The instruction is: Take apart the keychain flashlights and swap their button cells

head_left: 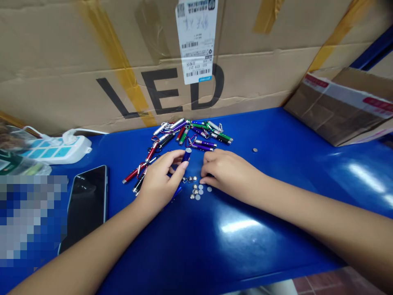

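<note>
My left hand point(162, 176) is closed round a blue keychain flashlight tube point(186, 155), held upright with its round silvery end facing up. My right hand point(222, 168) is just to the right, its fingers curled together low over the table; whatever lies between the fingertips is hidden. Beside those fingertips, several small button cells point(195, 191) lie loose, some shiny and domed, others flat and grey. Under my left hand another blue flashlight point(177, 192) shows in part. Behind both hands spreads a pile of red, green, purple, black and silver keychain flashlights point(202, 143) with clips.
A large cardboard box point(245, 73) marked LED stands along the back of the blue table point(190, 254). To the left are a phone point(87, 200) and a white power strip point(64, 150). An open carton point(337, 106) stands at right, with a single button cell point(254, 150) nearer the middle.
</note>
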### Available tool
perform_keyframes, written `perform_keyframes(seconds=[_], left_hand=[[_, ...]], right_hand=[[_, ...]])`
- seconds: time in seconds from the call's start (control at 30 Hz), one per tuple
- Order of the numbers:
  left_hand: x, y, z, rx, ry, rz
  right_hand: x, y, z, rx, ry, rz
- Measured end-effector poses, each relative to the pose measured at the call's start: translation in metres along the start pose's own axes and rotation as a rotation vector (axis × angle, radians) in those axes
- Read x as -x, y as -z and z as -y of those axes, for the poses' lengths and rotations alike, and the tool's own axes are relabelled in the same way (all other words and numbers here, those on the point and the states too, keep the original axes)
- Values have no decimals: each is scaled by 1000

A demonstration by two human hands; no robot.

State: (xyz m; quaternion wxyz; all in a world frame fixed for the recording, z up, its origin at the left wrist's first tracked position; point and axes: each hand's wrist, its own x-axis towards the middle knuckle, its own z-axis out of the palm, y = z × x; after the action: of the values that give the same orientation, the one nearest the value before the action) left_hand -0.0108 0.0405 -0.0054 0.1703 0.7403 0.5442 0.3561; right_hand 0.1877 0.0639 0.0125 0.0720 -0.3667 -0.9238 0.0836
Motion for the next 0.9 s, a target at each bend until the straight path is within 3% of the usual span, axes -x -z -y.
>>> perform_keyframes(seconds=[0.2, 0.43, 0.77, 0.83, 0.9], left_hand=[[-1, 1, 1, -39, -59, -47], [-1, 1, 3, -43, -53, -54], [-4, -4, 5, -62, -35, -45], [-4, -4, 5, -67, -56, -43], [-4, -4, 5, -62, -87, -34]], right_hand=[[2, -4, 3, -28, -18, -15], [7, -1, 1, -52, 22, -12], [5, -1, 0, -193, -39, -28], [4, 0, -1, -281, -60, -58], [2, 3, -3, -413, -102, -181]])
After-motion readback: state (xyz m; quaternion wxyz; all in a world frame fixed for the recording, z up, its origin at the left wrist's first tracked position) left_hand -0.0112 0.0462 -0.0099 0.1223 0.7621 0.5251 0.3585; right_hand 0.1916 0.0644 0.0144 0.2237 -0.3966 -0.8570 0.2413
